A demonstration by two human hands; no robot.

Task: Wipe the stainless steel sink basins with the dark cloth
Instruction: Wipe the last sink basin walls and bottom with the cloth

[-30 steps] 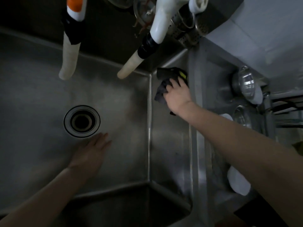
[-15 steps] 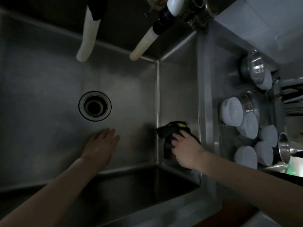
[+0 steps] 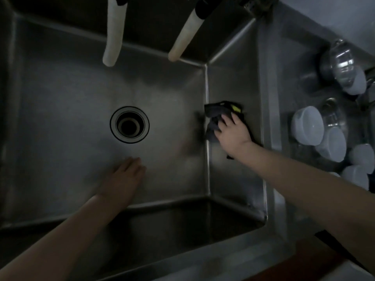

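Back along the right-hand wall from the near corner has come the dark cloth [image 3: 219, 110], so that it now sits about the middle of that wall, just beside the crease where wall meets floor. A second ago it was up by the far corner, which makes this a to-and-fro stroke. The grip is the right hand [image 3: 233, 134], whose bent fingers bear down on the bunched cloth and hold it against the steel. The thumb is hidden, so I cannot tell how far it wraps under. A yellow tag [image 3: 235, 108] shows at the cloth's far edge, and a dark tail of fabric hangs out below the wrist. The left hand [image 3: 123, 179] has not shifted. It lies flat and released on the floor of the sink basin [image 3: 60, 118], fingers straight, near the drain [image 3: 129, 124] on its near side and holding nothing, probably as a brace. Beyond, two pale hose ends [image 3: 113, 37] hang over the far wall, well apart from both hands. To the right, past the rim, the bench [image 3: 284, 78] carries a cluster of white bowls [image 3: 307, 125] and some shiny metal ware. Judging by the passes, the right wall is getting full-length coverage and is likely close to done. The floor, the other three walls and any further basin still look to be ahead, so the task seems early to midway. Next, the cloth probably needs to go down over the crease onto the floor, and the resting hand would then have to lift clear.
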